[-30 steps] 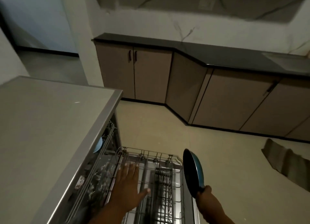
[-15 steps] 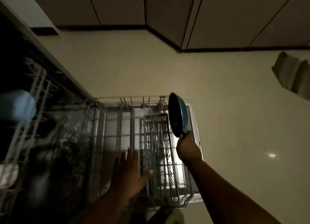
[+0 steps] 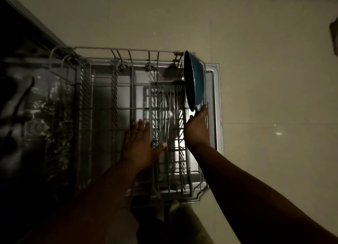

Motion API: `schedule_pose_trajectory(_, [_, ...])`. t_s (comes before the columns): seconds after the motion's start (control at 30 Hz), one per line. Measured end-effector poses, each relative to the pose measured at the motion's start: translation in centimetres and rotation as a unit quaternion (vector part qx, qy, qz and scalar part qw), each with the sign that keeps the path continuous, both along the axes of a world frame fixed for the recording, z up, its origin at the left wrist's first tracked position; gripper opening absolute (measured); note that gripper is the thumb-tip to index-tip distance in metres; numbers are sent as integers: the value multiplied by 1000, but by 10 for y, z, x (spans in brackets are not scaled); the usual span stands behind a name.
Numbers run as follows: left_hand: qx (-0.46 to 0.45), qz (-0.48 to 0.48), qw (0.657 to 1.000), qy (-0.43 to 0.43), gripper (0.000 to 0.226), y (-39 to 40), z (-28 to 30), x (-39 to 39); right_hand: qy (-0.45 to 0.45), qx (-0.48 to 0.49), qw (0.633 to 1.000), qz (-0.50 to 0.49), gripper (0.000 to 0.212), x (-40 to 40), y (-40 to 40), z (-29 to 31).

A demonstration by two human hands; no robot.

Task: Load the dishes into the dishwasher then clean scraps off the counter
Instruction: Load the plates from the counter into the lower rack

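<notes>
Dim kitchen seen from the head camera, looking straight down on pale floor tiles (image 3: 265, 79). Pulled-out wire dishwasher rack (image 3: 128, 51) over the open dishwasher door (image 3: 216, 97). Cutlery basket (image 3: 164, 115) inside the rack, right of middle. Blue frying pan (image 3: 196, 79) standing on edge at the rack's far right corner, dark inside facing left. Right hand (image 3: 197, 128) gripping the pan's handle from below. Left hand (image 3: 140, 145) over the rack's middle, just left of the basket, fingers straight and spread, holding nothing.
</notes>
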State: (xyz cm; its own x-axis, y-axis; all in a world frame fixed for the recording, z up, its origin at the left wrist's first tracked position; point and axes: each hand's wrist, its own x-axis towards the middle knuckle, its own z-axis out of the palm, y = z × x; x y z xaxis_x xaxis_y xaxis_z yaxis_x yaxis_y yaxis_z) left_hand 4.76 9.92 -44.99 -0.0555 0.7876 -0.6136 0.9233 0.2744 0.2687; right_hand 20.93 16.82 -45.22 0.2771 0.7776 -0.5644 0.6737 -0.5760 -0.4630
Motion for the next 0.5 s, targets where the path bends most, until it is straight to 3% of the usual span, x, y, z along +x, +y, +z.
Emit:
schedule_pose_trajectory(0.2, [-2, -2, 1000, -7, 94, 8, -15, -3, 57, -86, 990, -97, 34, 7, 1, -28])
schedule_pose_trajectory(0.33, [15, -7, 1000, -15, 93, 10, -26, 0, 36, -97, 993, -61, 57, 12, 1, -39])
schedule_pose_trajectory(0.5, [27, -18, 999, -20, 92, 7, -37, -3, -7, -88, 996, -28, 44, 15, 7, -50])
